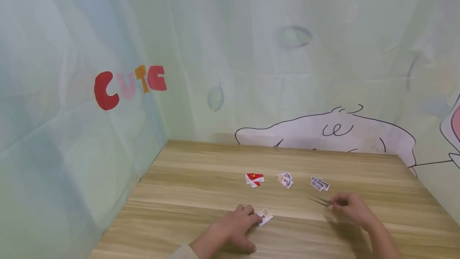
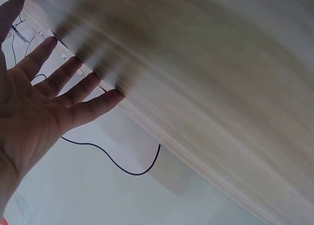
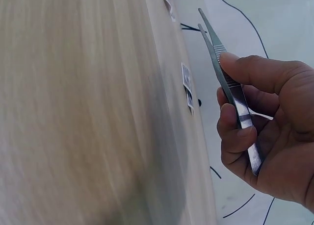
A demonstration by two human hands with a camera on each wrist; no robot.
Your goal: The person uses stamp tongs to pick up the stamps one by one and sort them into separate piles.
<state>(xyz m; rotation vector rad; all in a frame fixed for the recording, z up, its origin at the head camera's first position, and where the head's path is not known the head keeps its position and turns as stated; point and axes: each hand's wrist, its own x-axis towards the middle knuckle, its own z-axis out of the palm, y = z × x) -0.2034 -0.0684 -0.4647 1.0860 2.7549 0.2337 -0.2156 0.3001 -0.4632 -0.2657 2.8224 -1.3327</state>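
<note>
My left hand (image 1: 238, 227) lies low over the table with its fingers spread and nearly straight, the index fingertip touching a small white-bordered stamp (image 1: 266, 216). In the left wrist view the fingertips (image 2: 114, 93) of that hand rest on the wood. My right hand (image 1: 350, 208) holds metal tweezers (image 3: 234, 91) between thumb and fingers, above the table. The tweezers' tips stand slightly apart with nothing between them. Farther back lie three small groups of overlapping stamps: red ones (image 1: 254, 179), pale ones (image 1: 285, 180) and grey ones (image 1: 320, 184), the grey group nearest the tweezers.
The wood-grained table (image 1: 201, 171) reaches back to a pale green printed cloth (image 1: 251, 91). Another cloth wall with the coloured letters CUTE (image 1: 106, 91) runs along the left edge.
</note>
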